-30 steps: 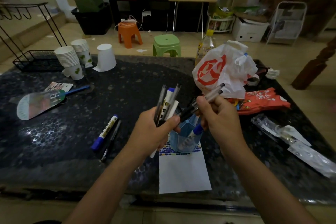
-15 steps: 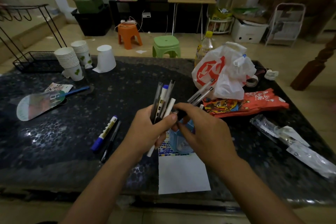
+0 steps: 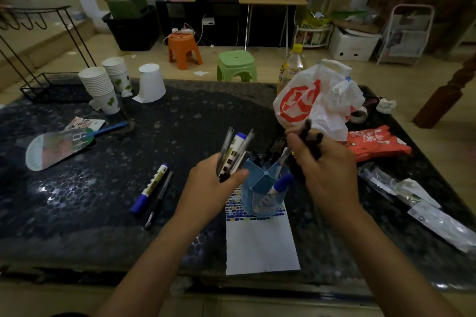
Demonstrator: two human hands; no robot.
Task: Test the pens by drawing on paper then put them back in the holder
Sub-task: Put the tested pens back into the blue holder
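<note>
A: Where are our pens?

B: Our left hand [image 3: 215, 183] grips a bundle of pens [image 3: 233, 153] just left of the blue holder [image 3: 262, 188], which stands on the paper [image 3: 260, 247]. Our right hand [image 3: 322, 162] curls round blurred dark pens [image 3: 307, 134] just right of the holder.

A: What surrounds them?

B: A blue marker [image 3: 150, 188] and black pen [image 3: 159, 201] lie left on the table [image 3: 77, 188]; a plastic bag [image 3: 316, 100] sits beyond.

A: What changed?

B: Our right hand has pulled away from the left, uncovering the holder.
</note>
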